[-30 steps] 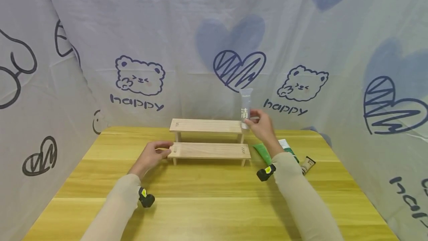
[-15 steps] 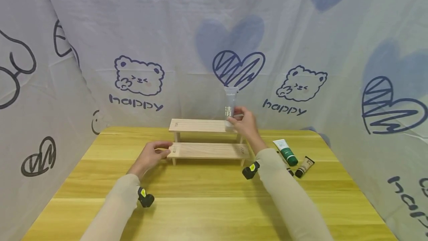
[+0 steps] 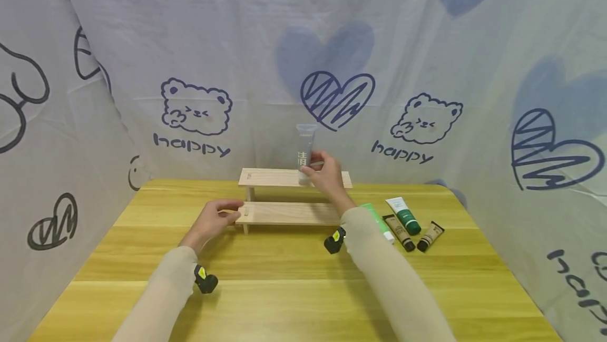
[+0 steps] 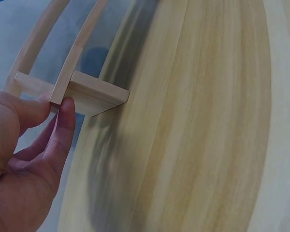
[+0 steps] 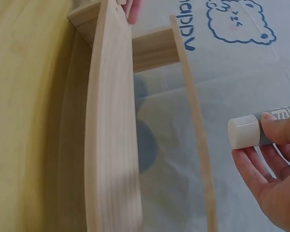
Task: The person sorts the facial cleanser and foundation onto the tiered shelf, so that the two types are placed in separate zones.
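A two-step wooden rack (image 3: pixel 284 213) stands toward the back of the table. My left hand (image 3: pixel 213 222) pinches the left end of its lower board between thumb and fingers, which the left wrist view shows close up on the board's edge (image 4: pixel 63 82). My right hand (image 3: pixel 328 176) holds a grey-blue squeeze tube (image 3: pixel 305 144) upright, cap down, in front of the upper step. In the right wrist view the tube's white cap (image 5: pixel 244 132) sticks out past my fingers, apart from the upper board (image 5: pixel 198 125).
Right of the rack lie a green tube (image 3: pixel 378 222), a white tube with a green cap (image 3: pixel 404 215), a brown tube (image 3: pixel 400 232) and another brown tube (image 3: pixel 431 236). A printed cloth (image 3: pixel 265 136) hangs behind the wooden table (image 3: pixel 265 289).
My right hand has carried the grey-blue tube leftward, from the right end of the upper step toward its middle. My left hand keeps its place on the rack.
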`<state>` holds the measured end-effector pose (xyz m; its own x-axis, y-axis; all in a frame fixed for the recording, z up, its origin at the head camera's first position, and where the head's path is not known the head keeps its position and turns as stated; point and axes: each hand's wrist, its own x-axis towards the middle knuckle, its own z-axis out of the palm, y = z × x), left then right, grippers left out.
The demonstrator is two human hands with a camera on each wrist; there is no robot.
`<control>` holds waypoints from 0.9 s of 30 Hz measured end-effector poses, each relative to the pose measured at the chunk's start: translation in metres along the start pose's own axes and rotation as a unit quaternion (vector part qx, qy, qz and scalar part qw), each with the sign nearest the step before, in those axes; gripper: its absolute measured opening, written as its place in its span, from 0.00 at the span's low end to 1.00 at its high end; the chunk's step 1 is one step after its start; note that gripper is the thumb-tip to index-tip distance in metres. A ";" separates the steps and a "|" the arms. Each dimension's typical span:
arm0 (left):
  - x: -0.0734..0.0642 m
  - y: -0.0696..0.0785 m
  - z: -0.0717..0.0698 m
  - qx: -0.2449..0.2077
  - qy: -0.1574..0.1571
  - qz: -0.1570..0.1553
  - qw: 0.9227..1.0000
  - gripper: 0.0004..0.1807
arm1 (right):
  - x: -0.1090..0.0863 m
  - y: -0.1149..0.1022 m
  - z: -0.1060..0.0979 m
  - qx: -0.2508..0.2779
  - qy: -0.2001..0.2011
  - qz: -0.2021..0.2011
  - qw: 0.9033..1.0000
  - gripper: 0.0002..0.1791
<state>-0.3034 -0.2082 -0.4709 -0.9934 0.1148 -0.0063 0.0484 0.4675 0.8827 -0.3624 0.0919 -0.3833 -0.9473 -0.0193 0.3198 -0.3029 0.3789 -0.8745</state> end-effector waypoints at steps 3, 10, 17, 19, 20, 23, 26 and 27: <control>0.000 0.000 0.001 -0.001 -0.001 0.003 1.000 0.21 | 0.000 -0.001 0.010 0.002 0.000 -0.001 1.000 0.22; -0.002 0.002 0.002 -0.004 -0.002 0.014 1.000 0.22 | -0.001 -0.004 0.028 0.009 -0.003 0.010 1.000 0.24; -0.002 0.002 0.001 0.003 0.000 0.011 1.000 0.22 | -0.001 -0.007 0.044 0.012 -0.005 0.010 1.000 0.22; -0.002 0.002 0.001 0.003 -0.001 0.010 1.000 0.22 | -0.001 -0.009 0.047 0.011 -0.008 0.008 1.000 0.21; -0.002 0.003 0.002 0.003 -0.001 0.009 1.000 0.22 | -0.002 -0.009 0.048 0.011 -0.008 0.007 1.000 0.21; -0.001 0.002 0.002 0.002 -0.002 0.005 1.000 0.22 | -0.003 -0.011 0.053 0.005 -0.009 0.001 1.000 0.21; -0.001 0.001 0.003 0.005 -0.002 0.005 1.000 0.22 | -0.004 -0.013 0.057 -0.001 -0.014 -0.006 1.000 0.20; -0.001 0.001 0.002 0.005 -0.002 0.005 1.000 0.22 | -0.004 -0.014 0.059 -0.005 -0.016 -0.007 1.000 0.20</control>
<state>-0.3026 -0.2056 -0.4711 -0.9925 0.1225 0.0002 0.0588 0.4756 0.8777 -0.3607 0.0326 -0.3940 -0.9456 -0.0541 0.3208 -0.3159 0.3874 -0.8661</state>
